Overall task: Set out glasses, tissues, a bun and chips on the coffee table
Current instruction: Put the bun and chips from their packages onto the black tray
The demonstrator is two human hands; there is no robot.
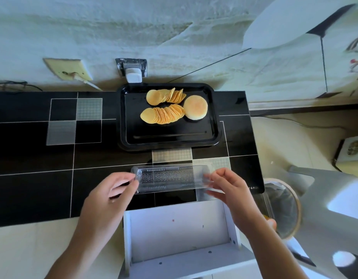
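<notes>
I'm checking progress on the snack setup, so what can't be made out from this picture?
- Glasses and tissues: none visible in the head view.
- Bin contents: blurred, partly behind the right hand's forearm.
- Clear plastic tray: both ends covered by the left hand and right hand.
- Box at the right edge: cut off.

I can read no words, brand or number anywhere; the small pale marks on the black table's (33,188) edge are too blurred.
</notes>
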